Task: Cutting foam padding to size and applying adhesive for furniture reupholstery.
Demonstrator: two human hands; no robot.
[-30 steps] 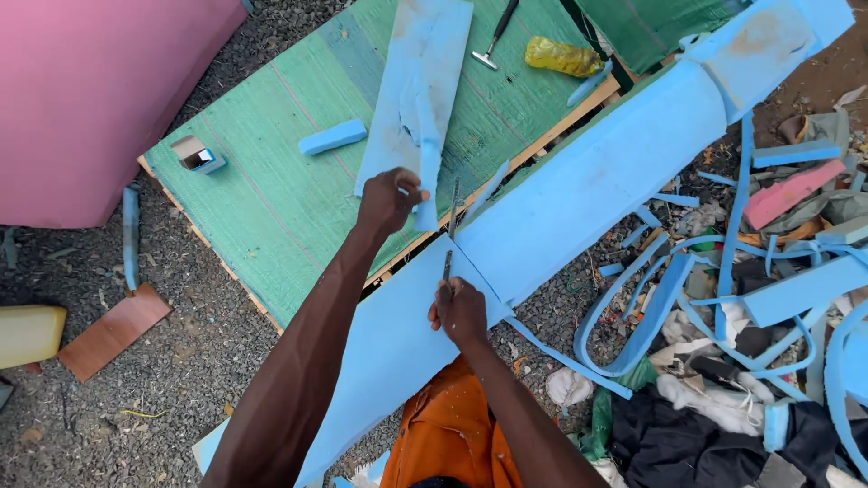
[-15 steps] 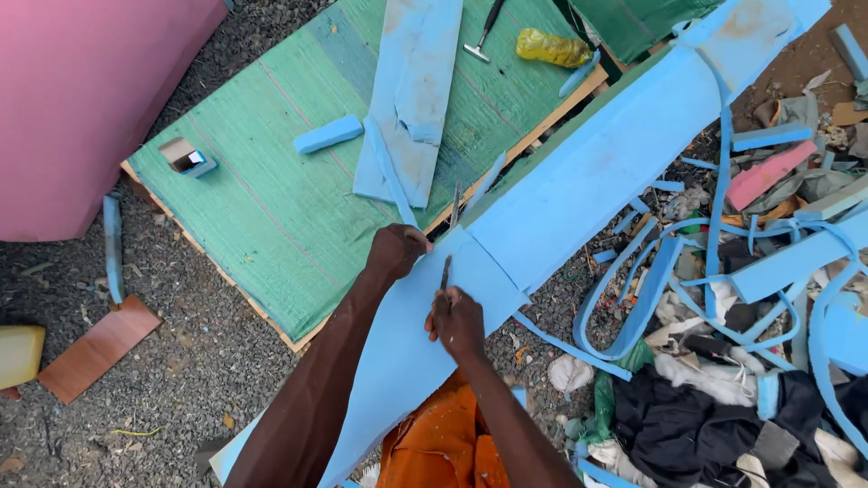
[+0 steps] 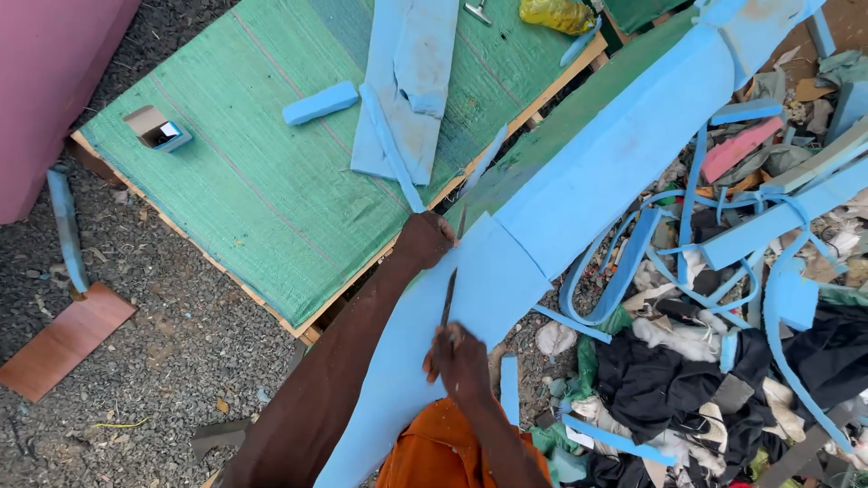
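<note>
A long blue foam sheet (image 3: 588, 172) runs from the lower middle of the view up to the top right. My left hand (image 3: 422, 240) grips its left edge near a cut line. My right hand (image 3: 459, 360) is closed on the handle of a thin knife (image 3: 448, 294), whose blade lies on the foam and points up toward my left hand. A narrow blue foam strip (image 3: 391, 147) lies on the green board just above my left hand.
The green board (image 3: 253, 190) holds a wide blue foam piece (image 3: 411, 81), a small foam block (image 3: 319, 102), a small open box (image 3: 155, 128), a yellow bag (image 3: 558, 14). Foam offcuts and cloth scraps (image 3: 723, 316) pile at right. Gravel and a pink slab (image 3: 50, 86) lie left.
My left hand let go of the foam strip on the board and came down to the sheet's edge. My right hand drew the knife back toward me along the sheet.
</note>
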